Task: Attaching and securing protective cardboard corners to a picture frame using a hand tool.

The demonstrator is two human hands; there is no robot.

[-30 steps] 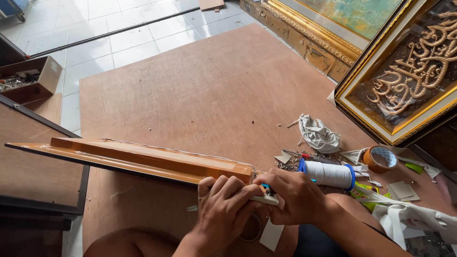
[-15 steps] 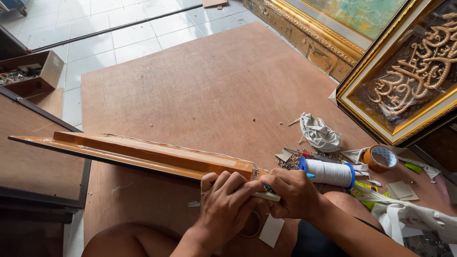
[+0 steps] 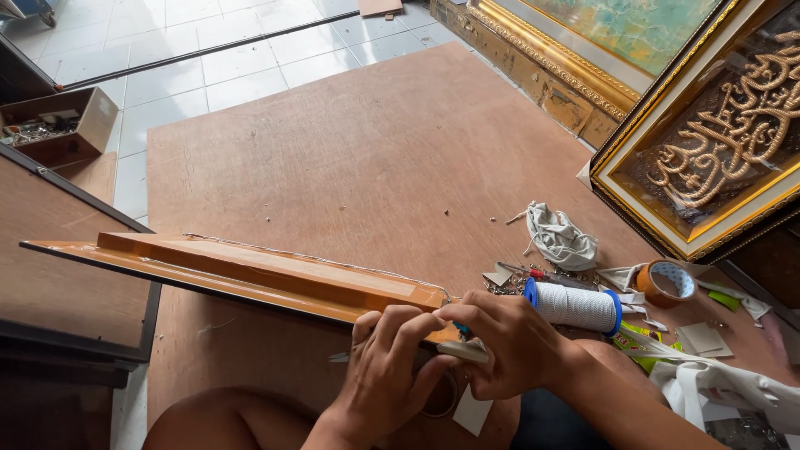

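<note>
A long orange-brown wooden frame moulding lies across my lap and reaches to the left. A thin white string runs along its top to the near end. My left hand grips that near end from below. My right hand is closed over the same corner, pinching a small tool with a blue handle; the tip is hidden by my fingers. A spool of white string with blue ends lies just right of my right hand.
A brown plywood sheet covers the tiled floor. A roll of tape, a crumpled cloth and scraps lie at right. Gold-framed pictures lean at right. A box of parts is far left.
Both hands stay at the moulding's near end, with only small finger shifts. The view has tilted slightly.
</note>
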